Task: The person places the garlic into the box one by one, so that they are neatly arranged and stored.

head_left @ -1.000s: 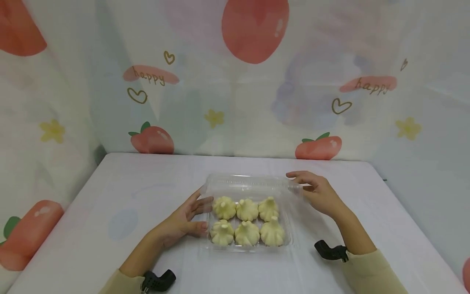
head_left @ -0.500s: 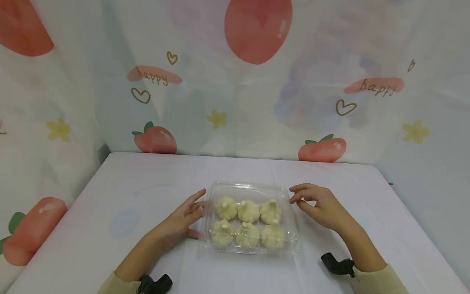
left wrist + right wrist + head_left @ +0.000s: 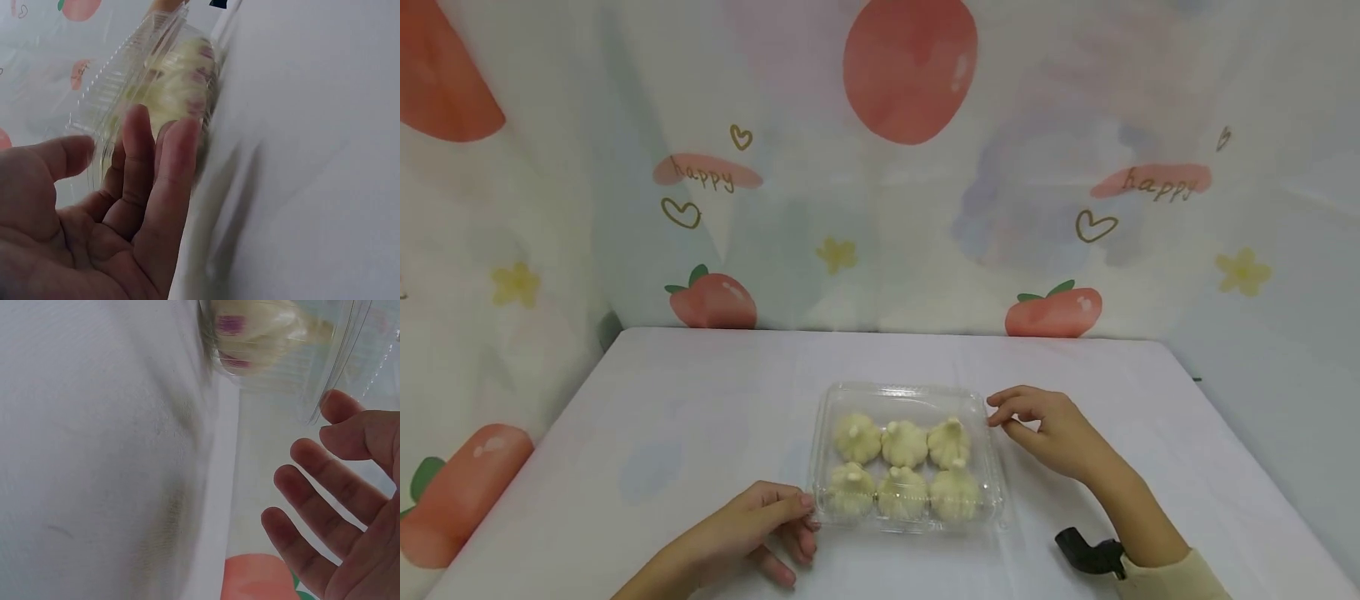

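A clear plastic clamshell box [image 3: 906, 396] lies on the white table with its lid down over the base. Inside, several pale garlic bulbs [image 3: 904, 443] stand in two rows, stems up; the wrist views show purple patches low on them. My left hand [image 3: 752, 529] is at the near left corner, its thumb tip at the rim and the other fingers loosely bent beside the box wall. At the far right corner, the index finger and thumb of my right hand [image 3: 1056, 429] are close to the lid's edge; its other fingers spread apart in the right wrist view.
A white cloth covers the table [image 3: 722, 400]. Behind it hangs a printed backdrop [image 3: 910, 200] with fruit, hearts and lettering, which also runs along both sides. A black wrist mount [image 3: 1090, 554] sits on the right forearm.
The lid has come down over the garlic bulbs. My left hand has slid toward me along the box's left side, while the right hand has moved slightly nearer and down with the lid.
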`<state>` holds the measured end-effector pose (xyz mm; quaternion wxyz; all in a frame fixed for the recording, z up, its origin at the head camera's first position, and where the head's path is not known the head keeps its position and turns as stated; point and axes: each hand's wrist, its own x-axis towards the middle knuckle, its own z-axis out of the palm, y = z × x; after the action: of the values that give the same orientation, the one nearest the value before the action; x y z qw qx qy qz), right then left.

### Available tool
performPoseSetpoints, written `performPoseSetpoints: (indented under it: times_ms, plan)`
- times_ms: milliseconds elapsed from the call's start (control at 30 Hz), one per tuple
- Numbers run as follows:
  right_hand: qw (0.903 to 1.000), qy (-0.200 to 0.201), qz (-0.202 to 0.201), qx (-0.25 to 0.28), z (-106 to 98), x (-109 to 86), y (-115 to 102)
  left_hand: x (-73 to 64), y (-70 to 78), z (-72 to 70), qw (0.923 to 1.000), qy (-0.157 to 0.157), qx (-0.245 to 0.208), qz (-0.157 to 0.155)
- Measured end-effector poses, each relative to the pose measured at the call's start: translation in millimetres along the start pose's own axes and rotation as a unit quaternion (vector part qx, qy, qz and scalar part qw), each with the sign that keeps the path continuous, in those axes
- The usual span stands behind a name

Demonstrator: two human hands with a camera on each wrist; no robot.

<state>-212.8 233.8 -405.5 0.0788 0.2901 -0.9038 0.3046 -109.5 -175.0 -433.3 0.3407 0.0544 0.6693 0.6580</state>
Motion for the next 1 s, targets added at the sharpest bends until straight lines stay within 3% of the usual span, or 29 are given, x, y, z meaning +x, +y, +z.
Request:
performPoseSetpoints:
  times_ms: [200,367,500,567,633,667,767,833,867,1000]
  plan:
    - [1.0000,-0.003,0.000,0.004,0.6,0.0,-2.1,2.6,-0.7,12.7,0.9996,0.019,0.009,-0.019]
    - [0.9994,-0.019,0.025,0.016,-2.1,-7.6,-8.7,1.8,-4.2,18.2,0.9998,0.014,-0.013,-0.010]
    - [0.9947,-0.022,0.073,0.070,-6.3,-26.1,-16.0,0.5,-5.6,19.3,0.9997,0.009,-0.023,-0.002]
    - [0.9846,-0.026,0.109,0.134,-6.6,-37.9,-19.4,0.8,-5.2,20.0,0.9997,0.010,-0.024,0.000]
    - [0.9644,-0.052,0.151,0.211,-5.3,-49.8,-22.5,0.7,-4.2,20.3,0.9997,0.010,-0.024,-0.001]
    - [0.9488,-0.076,0.172,0.254,-4.4,-55.3,-24.2,0.5,-3.6,20.4,0.9996,0.011,-0.025,-0.003]
    - [0.8886,-0.173,0.214,0.367,1.9,-71.2,-28.0,-0.1,-2.1,20.3,0.9995,0.011,-0.028,-0.006]
    - [0.8484,-0.231,0.219,0.423,8.8,-79.3,-31.4,0.2,-2.2,19.9,0.9995,0.009,-0.029,-0.007]
    - [0.8334,-0.249,0.216,0.444,12.6,-82.1,-33.6,0.4,-2.2,19.6,0.9995,0.010,-0.028,-0.008]
    - [0.7913,-0.259,0.218,0.509,25.8,-86.5,-42.3,1.8,-3.0,17.8,0.9995,0.015,-0.025,-0.008]
